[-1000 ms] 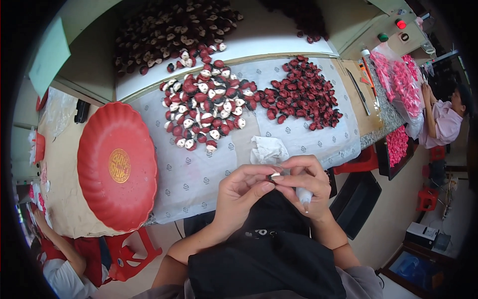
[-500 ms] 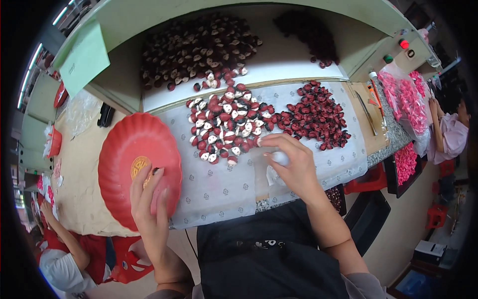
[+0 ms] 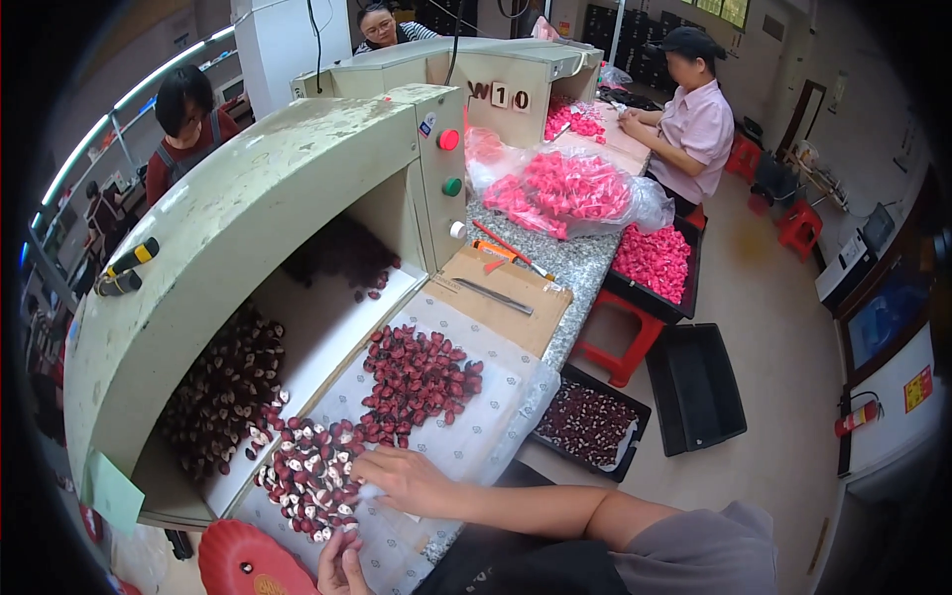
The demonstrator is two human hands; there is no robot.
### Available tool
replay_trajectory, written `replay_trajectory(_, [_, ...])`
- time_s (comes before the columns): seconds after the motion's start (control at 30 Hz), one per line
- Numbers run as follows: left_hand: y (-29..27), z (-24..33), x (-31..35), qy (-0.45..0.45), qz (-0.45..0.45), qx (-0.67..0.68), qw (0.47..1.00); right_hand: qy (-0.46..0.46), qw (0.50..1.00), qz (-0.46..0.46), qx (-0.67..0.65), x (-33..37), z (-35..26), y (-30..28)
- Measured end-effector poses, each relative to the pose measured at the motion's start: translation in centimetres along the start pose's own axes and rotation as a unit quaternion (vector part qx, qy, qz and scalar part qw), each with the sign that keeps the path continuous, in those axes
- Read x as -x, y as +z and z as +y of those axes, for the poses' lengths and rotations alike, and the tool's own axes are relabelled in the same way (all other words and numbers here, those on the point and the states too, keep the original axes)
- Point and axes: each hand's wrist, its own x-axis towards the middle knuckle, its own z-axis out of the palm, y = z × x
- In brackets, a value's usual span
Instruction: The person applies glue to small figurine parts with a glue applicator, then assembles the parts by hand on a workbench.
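The left hand [image 3: 344, 567] is half open with bent fingers, and I cannot tell if it holds anything; the right hand [image 3: 409, 483] curls round a white bottle [image 3: 371, 492], mostly hidden. Beside them, on paper [image 3: 501, 397] on the worktop [image 3: 587, 260], are small round bits [image 3: 305, 474], dark red, black and white. Past those sits a pile of red and black bits [image 3: 415, 382].

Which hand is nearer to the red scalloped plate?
Left. The left hand is beside the red scalloped plate; the right hand is farther, at the maroon-and-white pile.
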Motion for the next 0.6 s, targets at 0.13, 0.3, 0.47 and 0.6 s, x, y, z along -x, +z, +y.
replay_trajectory(0.13, [1.0,-1.5,-1.9,0.011,-0.029,0.162,0.986,-0.069,0.980,0.012,-0.185,0.2,-1.1,-1.8])
replay_trajectory(0.3, [2.1,-2.2,-1.6,-0.065,-0.063,0.279,0.956,-0.125,0.964,-0.044,-0.232,1.2,-1.4,-2.8])
replay_trajectory(0.47, [3.4,-1.2,-1.3,-0.109,-0.082,0.332,0.934,-0.122,0.963,-0.058,-0.233,2.3,-0.7,-3.1])
replay_trajectory(0.6, [3.8,-1.2,-1.6,-0.124,-0.080,0.379,0.914,-0.071,0.965,-0.035,-0.249,2.2,-0.4,-4.2])
